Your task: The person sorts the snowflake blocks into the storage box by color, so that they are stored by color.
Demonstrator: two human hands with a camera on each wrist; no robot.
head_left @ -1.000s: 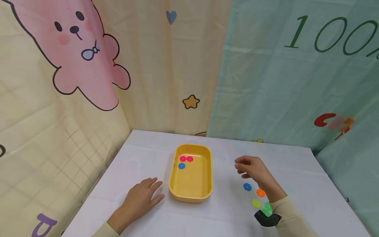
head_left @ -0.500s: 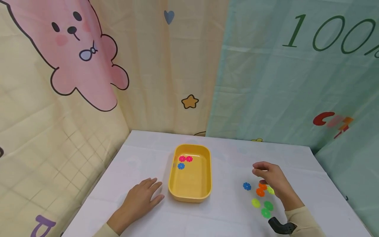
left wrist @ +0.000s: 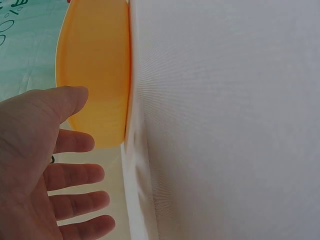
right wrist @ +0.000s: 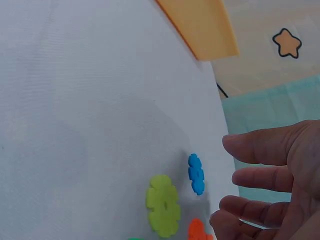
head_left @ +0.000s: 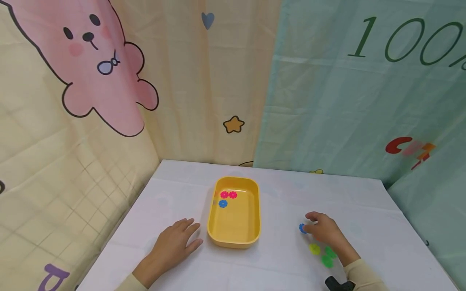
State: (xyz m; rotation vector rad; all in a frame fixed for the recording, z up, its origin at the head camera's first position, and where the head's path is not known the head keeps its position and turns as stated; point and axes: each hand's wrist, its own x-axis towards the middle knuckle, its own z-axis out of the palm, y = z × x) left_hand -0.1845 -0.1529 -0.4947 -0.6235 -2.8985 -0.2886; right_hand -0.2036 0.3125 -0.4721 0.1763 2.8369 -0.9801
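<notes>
My right hand (head_left: 326,233) is over the right side of the table, its thumb and fingers spread apart beside a blue flower-shaped plastic piece (head_left: 301,228). In the right wrist view a gap shows between the fingers and that blue piece (right wrist: 196,174). A yellow-green piece (head_left: 314,249) and green pieces (head_left: 327,262) lie nearer the wrist; an orange piece (right wrist: 198,231) is mostly covered by the hand. Left of the yellow tray (head_left: 234,245), my left hand (head_left: 174,245) lies with fingers extended and holds nothing. Two pink pieces (head_left: 228,195) and a blue one (head_left: 223,203) sit in the tray.
A white cloth covers the table (head_left: 269,266). Printed curtains (head_left: 327,101) hang behind it and on both sides. A black wrist device (head_left: 338,284) sits by the right sleeve.
My right hand first moved right, away from the tray side, then came down and slightly left to the blue piece, covering the orange pieces. The left hand stays in place.
</notes>
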